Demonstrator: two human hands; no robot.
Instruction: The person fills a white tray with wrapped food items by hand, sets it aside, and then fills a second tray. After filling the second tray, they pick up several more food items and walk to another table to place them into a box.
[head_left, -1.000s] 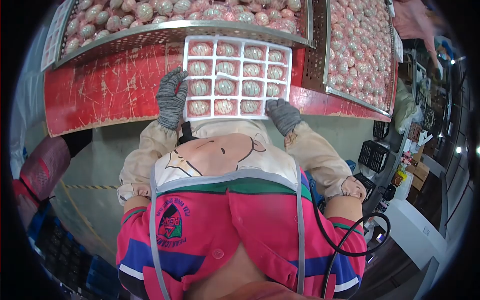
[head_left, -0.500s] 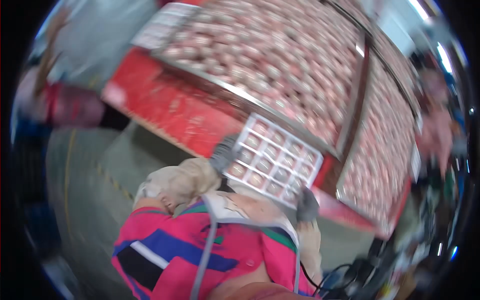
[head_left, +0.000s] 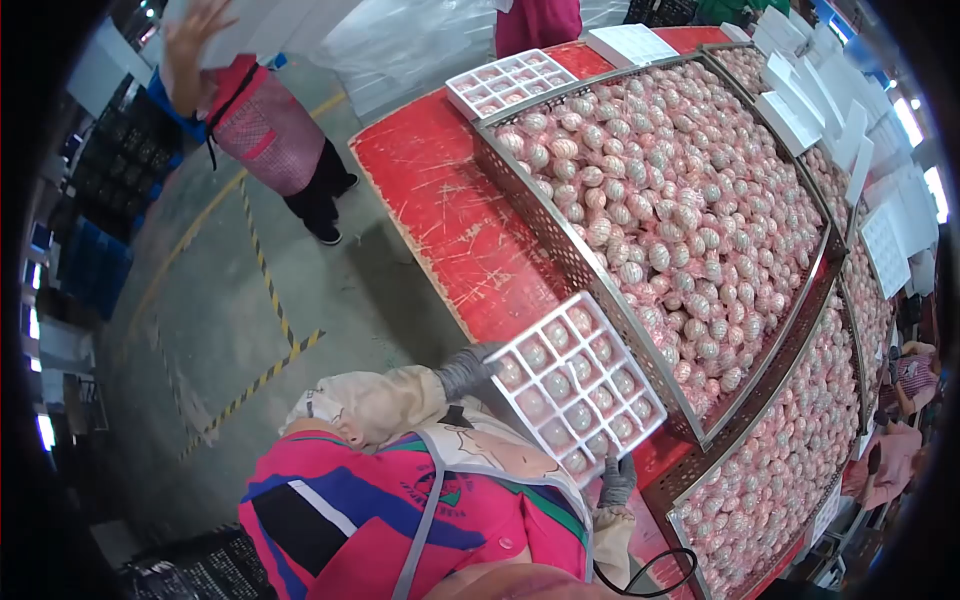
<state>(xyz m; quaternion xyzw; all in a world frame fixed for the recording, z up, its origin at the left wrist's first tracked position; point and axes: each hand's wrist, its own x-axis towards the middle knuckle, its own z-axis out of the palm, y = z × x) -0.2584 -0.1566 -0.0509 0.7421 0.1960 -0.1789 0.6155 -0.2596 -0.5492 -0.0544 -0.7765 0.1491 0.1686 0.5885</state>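
A white compartment tray (head_left: 540, 432) is held in front of my waist, between me and the red table. In its compartments sit several round, pale pinkish items (head_left: 534, 404). My left hand (head_left: 468, 370), in a grey glove, grips the tray's left corner, its fingers partly hidden by the tray. My right hand (head_left: 618, 482), also grey-gloved, holds the near right edge, with fingers at the rim. Beyond the tray, a perforated metal-sided bin (head_left: 590, 262) is full of round striped items in reddish netting or wrap (head_left: 680, 215).
The scratched red tabletop (head_left: 440, 190) carries another filled white tray (head_left: 510, 82) at the far left. A second bin of wrapped items (head_left: 770, 440) stands to the right, with white foam boxes (head_left: 795, 120) behind. A person (head_left: 275, 135) stands on the floor at left; others are at far right.
My view has swung left and become sharper, so the table and bins sit farther right. The tray looks more steeply turned. Both hands still grip it.
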